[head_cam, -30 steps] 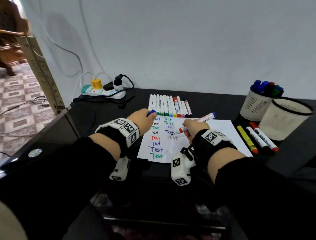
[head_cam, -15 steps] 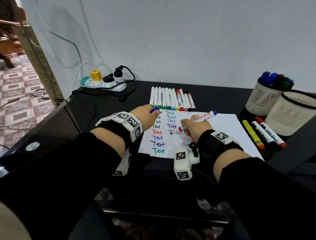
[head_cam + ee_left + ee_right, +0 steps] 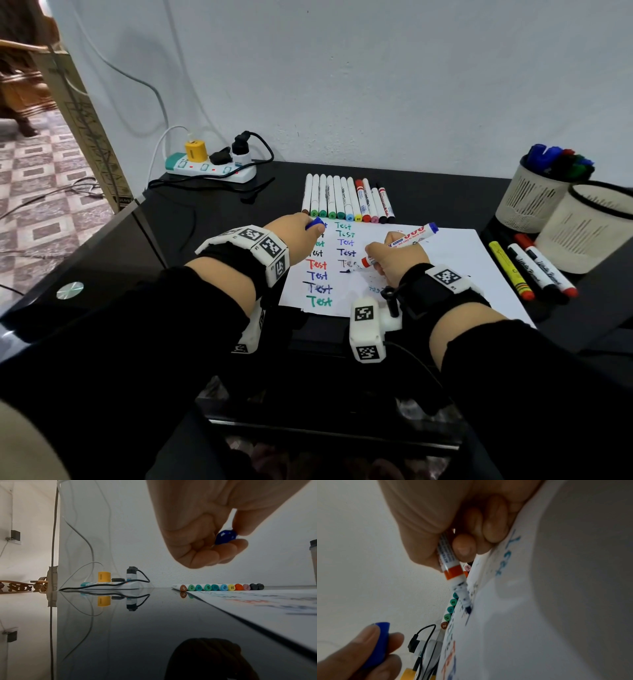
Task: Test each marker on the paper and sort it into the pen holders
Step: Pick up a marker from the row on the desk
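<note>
Two hands over the paper [image 3: 445,260]. Right hand [image 3: 397,258] curled round a white marker [image 3: 399,245] with orange band, thumb and fingers clamped on the barrel; blue tail end sticks up past the knuckles, dark blue tip touching the sheet under the second column of "Test" words. Left hand [image 3: 296,228] pinches the blue cap [image 3: 226,536] between thumb and fingertips, held just above the sheet's left edge, other fingers curled in. Row of capped markers [image 3: 347,200] lies side by side at the paper's far edge. Three more markers [image 3: 531,270] lie right of the paper, beside two pale mesh pen holders: far holder [image 3: 529,202] holds blue, red, green markers; near holder [image 3: 585,236] contents not visible. Surface is a glossy black table [image 3: 102,260], reflective. Power strip [image 3: 210,168] with yellow plug and black cables at the back left, against a white wall [image 3: 376,78]. Patterned tile floor [image 3: 41,192] at left.
</note>
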Tool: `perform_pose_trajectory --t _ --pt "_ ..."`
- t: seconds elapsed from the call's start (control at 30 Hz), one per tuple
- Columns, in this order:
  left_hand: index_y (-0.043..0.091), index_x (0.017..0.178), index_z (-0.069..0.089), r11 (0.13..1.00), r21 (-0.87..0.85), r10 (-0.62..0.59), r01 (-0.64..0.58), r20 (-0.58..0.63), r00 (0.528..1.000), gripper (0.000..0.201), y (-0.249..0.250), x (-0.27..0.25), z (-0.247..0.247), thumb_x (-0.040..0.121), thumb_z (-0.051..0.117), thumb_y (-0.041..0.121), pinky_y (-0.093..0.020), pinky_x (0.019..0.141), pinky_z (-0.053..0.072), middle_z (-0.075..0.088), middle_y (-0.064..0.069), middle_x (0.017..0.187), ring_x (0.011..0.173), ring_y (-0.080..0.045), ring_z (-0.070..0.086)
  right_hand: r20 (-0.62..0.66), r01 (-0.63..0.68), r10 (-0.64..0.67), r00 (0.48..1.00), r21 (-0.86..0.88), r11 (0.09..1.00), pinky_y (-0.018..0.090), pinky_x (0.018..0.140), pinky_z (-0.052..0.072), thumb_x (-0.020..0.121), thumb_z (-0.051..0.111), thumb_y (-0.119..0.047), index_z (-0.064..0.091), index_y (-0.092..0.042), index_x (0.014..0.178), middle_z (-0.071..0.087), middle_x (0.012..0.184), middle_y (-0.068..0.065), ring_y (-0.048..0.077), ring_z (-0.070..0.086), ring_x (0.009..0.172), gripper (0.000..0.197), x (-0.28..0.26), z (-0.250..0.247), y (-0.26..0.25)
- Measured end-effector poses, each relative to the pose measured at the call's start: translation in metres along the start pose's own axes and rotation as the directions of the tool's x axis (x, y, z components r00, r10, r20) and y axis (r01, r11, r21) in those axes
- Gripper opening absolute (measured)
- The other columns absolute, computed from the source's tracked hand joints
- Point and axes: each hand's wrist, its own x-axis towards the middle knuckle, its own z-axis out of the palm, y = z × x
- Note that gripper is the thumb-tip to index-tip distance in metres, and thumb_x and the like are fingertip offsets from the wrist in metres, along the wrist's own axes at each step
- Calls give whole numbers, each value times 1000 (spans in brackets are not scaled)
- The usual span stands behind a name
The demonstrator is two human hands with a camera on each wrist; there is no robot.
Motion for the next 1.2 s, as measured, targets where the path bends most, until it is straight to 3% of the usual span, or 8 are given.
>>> perform_pose_trajectory --t 0.13,0.3,0.53,0.67,0.77,1.03,1.2 --pt "10 121 49 1000 10 9 -9 15 1000 38 2 -2 0 101 30 37 -28 71 35 51 -2 91 83 -17 48 27 -2 3 1000 -10 1000 24 51 34 86 57 -17 36 -17 63 46 64 5 15 39 53 31 3 0 2" --pt "10 122 48 1000 22 -5 5 21 1000 40 1 -1 0 101 29 38 -28 72 36 49 -1 86 83 -17 49 57 4 -4 998 9 1000 24 49 30 84 56 -10 32 -18 62 41 63 6 15 34 51 33 4 0 3" --pt "10 119 49 999 24 -22 21 23 999 39 2 1 1 101 29 39 -28 70 35 44 3 74 81 -17 49 21 -10 10 1000 13 1000 27 51 30 83 56 -14 33 -18 63 41 64 6 17 34 53 31 7 -2 6" --pt "10 119 50 1000 23 -18 17 27 999 39 2 1 1 101 30 38 -28 71 35 49 -1 82 82 -18 49 -6 -18 18 1000 17 1000 27 51 31 83 56 -15 34 -18 65 42 68 7 17 35 55 29 9 -2 7" --pt "10 118 50 1000 26 -18 18 31 999 39 2 2 1 101 29 39 -28 70 35 47 2 77 80 -16 48 15 -34 34 999 7 999 27 51 31 83 56 -15 34 -18 66 42 71 8 16 35 55 28 9 -2 6" --pt "10 115 50 1000 21 -14 13 35 999 38 2 0 0 101 29 38 -28 70 34 52 -4 88 81 -17 48 -19 -15 16 1000 67 998 27 47 24 81 55 -11 31 -19 61 35 60 6 17 28 50 32 11 -4 9" --pt "10 113 50 1000 23 -16 15 39 999 37 3 1 0 101 29 38 -24 59 33 46 2 75 74 -14 46 -7 3 -3 1000 75 997 27 48 23 79 55 -8 29 -20 60 32 61 6 17 26 51 34 13 -3 10"
